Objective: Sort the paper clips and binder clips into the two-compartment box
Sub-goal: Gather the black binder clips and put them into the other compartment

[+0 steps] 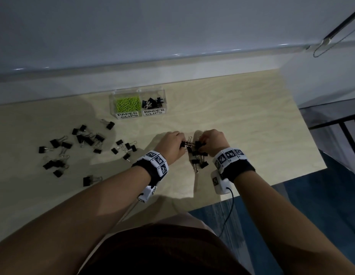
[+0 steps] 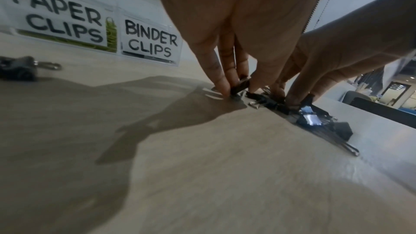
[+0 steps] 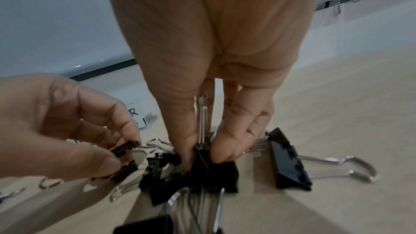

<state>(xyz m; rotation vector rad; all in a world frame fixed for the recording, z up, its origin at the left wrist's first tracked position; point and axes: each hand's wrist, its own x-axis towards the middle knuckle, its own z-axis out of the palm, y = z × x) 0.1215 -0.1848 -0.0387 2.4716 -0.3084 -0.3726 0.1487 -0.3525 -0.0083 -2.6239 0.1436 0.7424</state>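
Left fingers (image 2: pixel 221 84) pinch clip (image 3: pixel 124 159) at cluster's left | right fingers (image 3: pixel 234 147) pinch clip (image 3: pixel 202 163) beside them | box (image 1: pixel 138 90) ahead-left, nearer left hand (image 1: pixel 169 143)

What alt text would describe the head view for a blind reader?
Both hands, left and right, pinch black binder clips on a wooden table. Behind stands a labelled two-compartment box; more clips lie scattered at left.

Box (image 1: pixel 138 92) labels: "PAPER CLIPS" (image 1: pixel 127 115), "BINDER CLIPS" (image 1: pixel 154 112)
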